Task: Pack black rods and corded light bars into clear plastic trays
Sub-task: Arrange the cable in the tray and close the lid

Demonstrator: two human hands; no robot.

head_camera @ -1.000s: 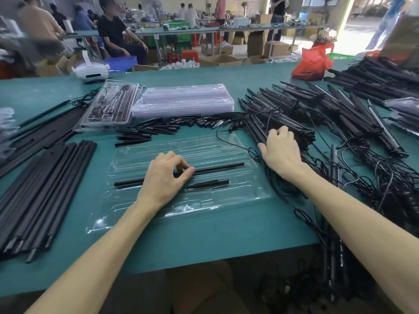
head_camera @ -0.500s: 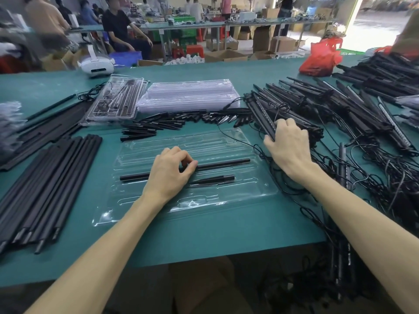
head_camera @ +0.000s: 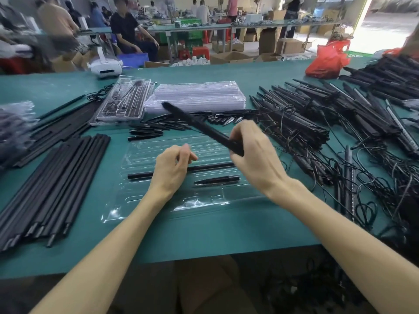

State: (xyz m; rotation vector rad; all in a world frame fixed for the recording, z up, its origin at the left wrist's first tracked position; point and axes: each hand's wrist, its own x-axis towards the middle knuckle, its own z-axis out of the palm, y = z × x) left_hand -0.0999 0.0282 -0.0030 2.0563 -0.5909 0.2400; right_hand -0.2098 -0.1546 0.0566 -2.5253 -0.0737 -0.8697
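The fingers of my right hand (head_camera: 254, 159) wrap one end of a black light bar (head_camera: 199, 125), which slants up and to the left above the clear tray (head_camera: 158, 214), blurred. My left hand (head_camera: 172, 168) hovers over the tray's middle, fingers loosely curled, holding nothing. In the tray lie a long rod (head_camera: 140, 176) and a short rod (head_camera: 217, 179). Loose rods (head_camera: 56, 182) lie left of the tray, and corded light bars (head_camera: 306, 128) are heaped to its right.
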